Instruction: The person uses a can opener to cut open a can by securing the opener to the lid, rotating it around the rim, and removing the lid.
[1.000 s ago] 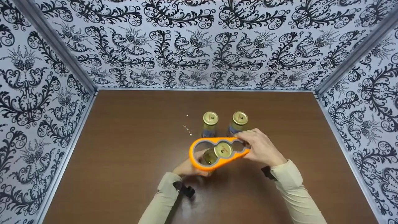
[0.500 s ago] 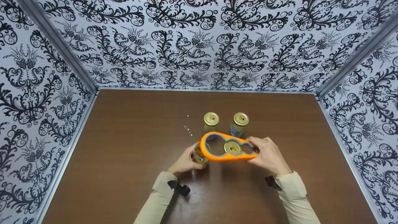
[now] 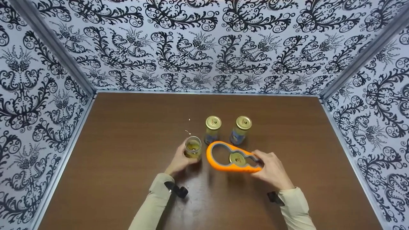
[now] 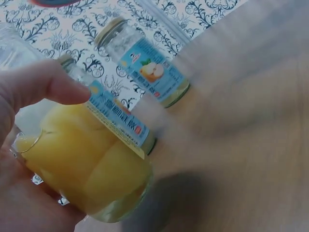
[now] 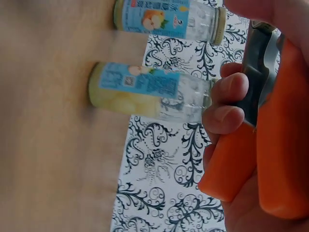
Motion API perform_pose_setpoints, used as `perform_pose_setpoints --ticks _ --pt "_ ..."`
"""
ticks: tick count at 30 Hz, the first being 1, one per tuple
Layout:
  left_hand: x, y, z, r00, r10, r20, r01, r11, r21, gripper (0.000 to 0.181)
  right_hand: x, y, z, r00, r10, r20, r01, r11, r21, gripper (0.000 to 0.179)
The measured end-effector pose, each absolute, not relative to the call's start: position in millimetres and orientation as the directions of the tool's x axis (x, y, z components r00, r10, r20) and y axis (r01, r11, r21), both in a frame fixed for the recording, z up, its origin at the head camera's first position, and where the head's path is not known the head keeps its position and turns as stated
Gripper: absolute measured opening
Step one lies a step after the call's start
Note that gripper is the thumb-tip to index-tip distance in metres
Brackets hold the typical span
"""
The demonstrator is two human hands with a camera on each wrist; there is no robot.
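My left hand [image 3: 179, 162] grips an open glass jar [image 3: 193, 152], its mouth showing without a lid. In the left wrist view, yellow fruit pieces fill this jar [image 4: 96, 162], and the thumb lies across its side. The right hand [image 3: 272, 170] holds an orange jar opener [image 3: 220, 167] with grey scalloped inner edges, gripped at its narrow end. Within the opener's middle opening sits a gold lid [image 3: 237, 159]. Up close in the right wrist view, the fingers curl round the orange opener [image 5: 282, 159].
Behind the hands, two lidded jars stand upright, a left jar [image 3: 213, 126] and a right jar [image 3: 242, 127], both with blue fruit labels. Small pale drops [image 3: 188, 131] lie on the brown table [image 3: 134, 134]. Patterned walls [image 3: 198, 48] enclose the back and sides.
My left hand has drawn the open jar out from under the opener and moved it left. The gold lid has stayed with the opener, which my right hand has shifted slightly right and lower.
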State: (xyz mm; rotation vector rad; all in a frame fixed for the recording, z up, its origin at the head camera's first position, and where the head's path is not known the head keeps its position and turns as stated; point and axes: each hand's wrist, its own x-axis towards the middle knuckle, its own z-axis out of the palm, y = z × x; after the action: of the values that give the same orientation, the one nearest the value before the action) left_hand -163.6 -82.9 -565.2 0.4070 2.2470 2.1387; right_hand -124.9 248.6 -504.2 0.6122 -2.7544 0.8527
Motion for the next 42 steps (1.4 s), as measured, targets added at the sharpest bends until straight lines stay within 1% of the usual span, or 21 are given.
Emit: perform_pose_setpoints --ticks 3,8,13,17,21,26,31,35,38,42 --pt "-165 -84 -554 -0.973 0.156 0.173 0.184 0.055 0.981 0.075 -120 248 -509 -0.906 -0.317 0.28 -0.42 0.75 -0.511 0.048" --pt "-170 -85 -534 -0.988 0.073 0.14 0.145 0.078 0.986 0.072 -113 248 -516 -0.914 -0.307 0.267 -0.405 0.748 -0.526 0.05" --pt "-185 -87 -531 -0.995 0.032 0.096 0.097 0.027 0.995 0.07 -106 250 -520 -0.931 -0.28 0.232 -0.363 0.754 -0.547 0.046" --pt "-197 -89 -534 -0.997 0.029 0.073 0.074 0.015 0.997 0.07 -102 252 -522 -0.942 -0.263 0.21 -0.336 0.762 -0.553 0.046" --pt "-206 -92 -540 -0.998 0.049 0.048 0.049 0.022 0.999 0.071 -100 253 -525 -0.936 -0.269 0.227 -0.351 0.764 -0.542 0.046" --pt "-213 -96 -548 -0.999 0.045 0.016 0.017 0.008 1.0 0.071 -99 254 -529 -0.937 -0.268 0.226 -0.35 0.754 -0.557 0.046" --pt "-227 -99 -567 -1.0 0.014 0.002 0.003 0.025 1.0 0.081 -98 254 -532 -0.946 -0.257 0.199 -0.325 0.754 -0.57 0.046" --pt "-241 -100 -581 -0.999 -0.046 0.018 0.016 0.048 0.999 0.086 -99 253 -533 -0.943 -0.269 0.197 -0.334 0.75 -0.571 0.046" --pt "-246 -100 -584 -0.996 -0.081 0.032 0.027 0.057 0.998 0.084 -99 253 -535 -0.945 -0.268 0.188 -0.327 0.751 -0.573 0.046" --pt "-248 -100 -584 -0.991 -0.115 0.065 0.049 0.135 0.99 0.074 -97 253 -536 -0.951 -0.263 0.162 -0.307 0.753 -0.582 0.046"
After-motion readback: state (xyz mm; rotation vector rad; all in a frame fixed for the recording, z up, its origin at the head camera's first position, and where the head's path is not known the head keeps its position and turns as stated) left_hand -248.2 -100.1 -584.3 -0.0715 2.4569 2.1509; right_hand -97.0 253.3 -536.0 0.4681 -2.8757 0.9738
